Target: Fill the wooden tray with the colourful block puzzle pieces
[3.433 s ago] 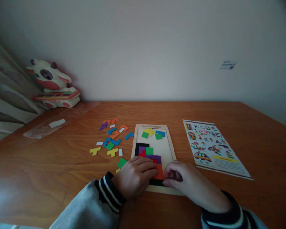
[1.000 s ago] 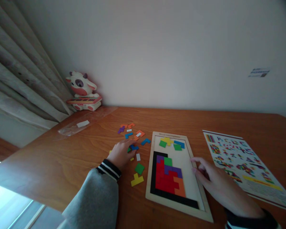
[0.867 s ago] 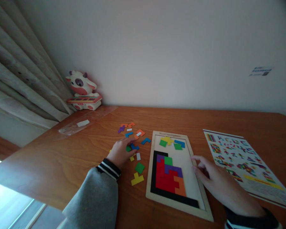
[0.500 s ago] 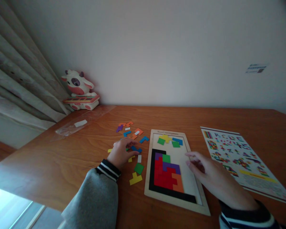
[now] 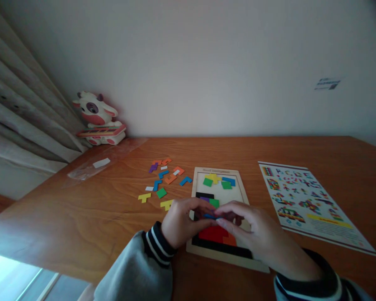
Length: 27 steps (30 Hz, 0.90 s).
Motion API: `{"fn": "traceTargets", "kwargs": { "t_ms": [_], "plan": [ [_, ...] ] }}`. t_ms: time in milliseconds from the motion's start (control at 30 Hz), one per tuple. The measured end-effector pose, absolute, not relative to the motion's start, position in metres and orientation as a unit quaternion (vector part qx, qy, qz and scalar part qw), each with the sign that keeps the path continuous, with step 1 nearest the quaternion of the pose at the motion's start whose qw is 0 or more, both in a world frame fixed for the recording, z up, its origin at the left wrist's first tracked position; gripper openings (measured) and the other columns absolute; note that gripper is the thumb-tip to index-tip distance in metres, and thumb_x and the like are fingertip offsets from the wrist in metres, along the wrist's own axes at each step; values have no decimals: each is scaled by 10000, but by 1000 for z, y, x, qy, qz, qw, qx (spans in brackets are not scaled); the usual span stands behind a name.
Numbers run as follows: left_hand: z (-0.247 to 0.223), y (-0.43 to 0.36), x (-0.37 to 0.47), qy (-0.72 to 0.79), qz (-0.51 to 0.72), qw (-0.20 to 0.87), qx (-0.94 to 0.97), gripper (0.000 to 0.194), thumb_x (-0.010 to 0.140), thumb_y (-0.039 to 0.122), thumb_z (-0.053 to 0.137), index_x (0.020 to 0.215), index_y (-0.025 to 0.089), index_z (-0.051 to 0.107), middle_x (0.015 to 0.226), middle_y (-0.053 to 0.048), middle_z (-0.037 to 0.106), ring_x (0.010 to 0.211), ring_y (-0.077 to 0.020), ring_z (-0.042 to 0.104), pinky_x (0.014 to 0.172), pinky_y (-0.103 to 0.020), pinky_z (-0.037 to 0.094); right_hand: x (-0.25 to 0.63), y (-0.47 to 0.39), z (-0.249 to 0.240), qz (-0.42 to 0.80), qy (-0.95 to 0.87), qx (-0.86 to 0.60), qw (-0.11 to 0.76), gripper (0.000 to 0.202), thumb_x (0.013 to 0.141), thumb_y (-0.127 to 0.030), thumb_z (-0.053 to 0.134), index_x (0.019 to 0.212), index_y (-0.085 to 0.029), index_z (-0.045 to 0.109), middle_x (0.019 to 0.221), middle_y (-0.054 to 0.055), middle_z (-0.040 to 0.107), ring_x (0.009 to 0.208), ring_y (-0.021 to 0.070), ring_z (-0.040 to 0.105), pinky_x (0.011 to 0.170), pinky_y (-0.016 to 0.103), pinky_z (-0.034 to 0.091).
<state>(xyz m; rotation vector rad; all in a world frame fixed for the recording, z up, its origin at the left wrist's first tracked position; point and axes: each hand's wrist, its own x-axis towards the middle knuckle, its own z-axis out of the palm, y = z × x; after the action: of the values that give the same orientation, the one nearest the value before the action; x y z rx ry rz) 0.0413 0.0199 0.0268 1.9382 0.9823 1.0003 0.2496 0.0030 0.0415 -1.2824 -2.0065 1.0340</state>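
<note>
Over the wooden puzzle board (image 5: 213,255), my left hand (image 5: 183,221) and my right hand (image 5: 249,225) meet fingertip to fingertip. Between them they pinch a small blue puzzle piece (image 5: 209,216), mostly covered by the fingers. Below the hands, red pieces (image 5: 211,235) and an orange piece (image 5: 229,239) lie in the board beside a black border. A green piece (image 5: 214,203) shows just beyond the fingertips. At the board's far end rest a yellow piece (image 5: 215,178), a blue piece (image 5: 228,181) and two green ones.
Loose coloured pieces, among them a yellow T-shaped piece (image 5: 144,197) and a green square (image 5: 161,192), are scattered left of the board. A printed pattern sheet (image 5: 316,209) lies at right. Farther back left are a clear plastic bag (image 5: 84,171) and a cow toy (image 5: 97,117) with a keyboard.
My left hand has come right, from the loose pieces to above the board, bringing the blue piece. My right hand has shifted left to meet it. The view has moved slightly.
</note>
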Motion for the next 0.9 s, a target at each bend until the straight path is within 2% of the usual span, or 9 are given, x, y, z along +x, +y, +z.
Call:
{"fn": "traceTargets", "kwargs": {
  "t_ms": [100, 167, 267, 367, 433, 533, 733, 900],
  "plan": [
    [25, 19, 45, 376, 394, 300, 783, 285, 751, 292, 811, 985, 163, 713, 835, -34, 742, 700, -130, 673, 672, -217, 559, 254, 4, 40, 382, -739, -484, 271, 191, 894, -385, 583, 959, -258, 710, 914, 15, 747, 810, 174, 675, 736, 294, 517],
    [22, 22, 41, 369, 384, 232, 814, 354, 753, 350, 806, 1041, 175, 696, 917, -52, 734, 801, -166, 679, 750, -269, 570, 266, 6, 37, 393, -722, -502, 268, 217, 884, -401, 567, 951, -257, 714, 919, 23, 755, 835, 189, 689, 757, 307, 529],
    [14, 28, 31, 371, 330, 115, 860, 237, 861, 338, 697, 1046, 190, 688, 1044, -81, 708, 949, -219, 654, 851, -360, 556, 290, 7, 31, 386, -688, -558, 257, 237, 851, -409, 546, 913, -247, 708, 897, 42, 762, 855, 219, 705, 775, 332, 543],
    [6, 32, 23, 390, 280, 52, 876, 173, 947, 234, 544, 1043, 201, 683, 1051, -79, 695, 953, -208, 636, 857, -371, 545, 308, 6, 23, 362, -665, -621, 202, 231, 819, -410, 540, 823, -246, 703, 777, 48, 752, 723, 231, 703, 681, 343, 541],
    [2, 32, 20, 403, 261, 36, 876, 215, 960, 199, 489, 1068, 207, 675, 1063, -80, 686, 958, -206, 627, 863, -374, 538, 311, 4, 18, 370, -660, -630, 172, 238, 822, -415, 534, 797, -243, 697, 746, 45, 742, 671, 225, 689, 638, 336, 527],
    [-1, 32, 19, 419, 237, 26, 876, 250, 951, 169, 465, 1103, 211, 660, 1097, -83, 671, 981, -219, 615, 869, -389, 533, 304, 2, 12, 369, -677, -616, 163, 222, 844, -396, 539, 807, -239, 691, 791, 39, 745, 728, 219, 689, 665, 323, 509],
    [-6, 33, 21, 431, 200, 22, 880, 300, 901, 120, 480, 1145, 199, 636, 1159, -94, 639, 1026, -239, 590, 902, -414, 529, 290, 0, 8, 286, -725, -612, 135, 183, 864, -333, 572, 745, -222, 655, 739, 32, 686, 679, 194, 631, 614, 298, 441],
    [-7, 32, 22, 439, 174, 11, 882, 354, 870, 82, 474, 1170, 195, 624, 1195, -98, 618, 1052, -253, 571, 924, -441, 522, 289, -1, 11, 316, -743, -576, 130, 162, 846, -324, 601, 753, -219, 681, 783, 34, 667, 687, 176, 615, 611, 281, 437]
  ]
}}
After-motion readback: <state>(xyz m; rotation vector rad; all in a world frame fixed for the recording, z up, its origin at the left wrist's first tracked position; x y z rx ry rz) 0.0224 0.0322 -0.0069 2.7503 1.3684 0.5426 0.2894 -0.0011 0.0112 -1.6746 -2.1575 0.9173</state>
